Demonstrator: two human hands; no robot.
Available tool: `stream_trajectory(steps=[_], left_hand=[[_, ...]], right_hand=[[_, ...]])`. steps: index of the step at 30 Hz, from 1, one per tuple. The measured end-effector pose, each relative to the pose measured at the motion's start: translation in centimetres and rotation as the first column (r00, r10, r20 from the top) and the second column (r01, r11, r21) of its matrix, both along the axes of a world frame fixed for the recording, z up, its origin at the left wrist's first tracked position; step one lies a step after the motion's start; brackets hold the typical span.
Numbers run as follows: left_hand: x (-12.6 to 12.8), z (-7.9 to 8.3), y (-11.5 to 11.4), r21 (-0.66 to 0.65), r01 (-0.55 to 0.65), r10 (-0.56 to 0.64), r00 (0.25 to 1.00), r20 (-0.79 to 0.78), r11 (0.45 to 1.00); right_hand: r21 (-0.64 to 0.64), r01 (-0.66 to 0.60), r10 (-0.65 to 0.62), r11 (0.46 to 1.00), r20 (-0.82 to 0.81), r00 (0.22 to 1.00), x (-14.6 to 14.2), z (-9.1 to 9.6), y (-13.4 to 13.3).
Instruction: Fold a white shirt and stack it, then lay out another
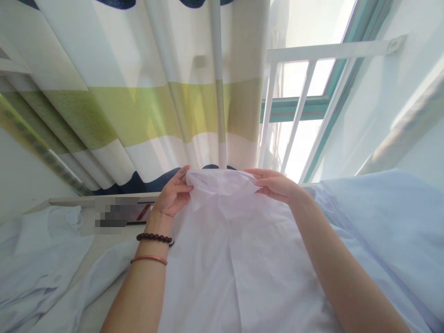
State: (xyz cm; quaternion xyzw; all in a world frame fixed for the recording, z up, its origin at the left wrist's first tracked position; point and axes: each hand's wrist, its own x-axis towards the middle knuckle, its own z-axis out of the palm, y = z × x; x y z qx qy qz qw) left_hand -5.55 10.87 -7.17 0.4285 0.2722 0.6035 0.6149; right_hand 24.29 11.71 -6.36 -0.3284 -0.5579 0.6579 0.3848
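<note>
A white shirt (222, 259) hangs spread out in front of me, its collar at the top and its front running down toward me. At the collar's left end, my left hand (175, 192) pinches the cloth between thumb and fingers. My right hand (275, 184) grips the right end of the collar the same way, so the collar is stretched between them. A dark bead bracelet (154, 237) and a copper-coloured bangle (149, 259) circle my left wrist. The shirt's lower part runs out of view.
More white cloth (45, 249) lies at the left on a pale surface, near a partly blurred flat item (138, 212). Light blue bedding (388, 222) is at the right. A striped curtain (156, 111) and a white railing (329, 51) before a window stand beyond.
</note>
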Motion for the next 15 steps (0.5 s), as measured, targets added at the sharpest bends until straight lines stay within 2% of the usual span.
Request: stream_trajectory(steps=[2,4,6,7,8,9,11,13,15], left_hand=[[0.1,0.3,-0.2,-0.050,-0.010,0.007,0.998,-0.069,0.999],[0.1,0.7,-0.4,-0.130,-0.026,-0.004,0.974,-0.225,0.991],[0.0,1.1,-0.7,-0.191,-0.058,-0.023,0.918,-0.395,0.980],[-0.1,1.2,-0.8,-0.205,-0.071,-0.027,0.898,-0.440,0.976],[-0.2,1.3,-0.8,-0.206,-0.075,-0.023,0.900,-0.435,0.976],[-0.3,1.3,-0.8,-0.197,-0.071,-0.011,0.923,-0.386,0.978],[-0.3,1.2,-0.7,-0.162,-0.065,0.029,0.976,-0.215,0.985],[0.0,1.0,-0.3,-0.129,-0.077,0.069,0.995,-0.072,0.989],[0.5,0.7,0.1,-0.121,-0.084,0.081,0.996,-0.023,0.989]], right_hand=[[0.058,0.064,-0.076,0.996,0.219,0.973,0.1,0.0,0.1],[0.103,0.168,-0.196,0.980,0.428,0.882,0.1,-0.1,0.2],[0.104,0.260,-0.273,0.960,0.552,0.788,0.2,-0.1,0.2],[0.085,0.287,-0.283,0.954,0.566,0.774,0.2,-0.1,0.2],[0.057,0.294,-0.278,0.954,0.534,0.799,0.3,0.0,0.1],[0.018,0.275,-0.253,0.961,0.452,0.855,0.3,0.0,0.1],[-0.065,0.194,-0.182,0.979,0.157,0.971,0.3,0.0,0.2],[-0.143,0.124,-0.147,0.982,-0.165,0.975,-0.1,-0.1,0.5],[-0.183,0.096,-0.157,0.978,-0.352,0.923,-0.7,-0.4,0.8]])
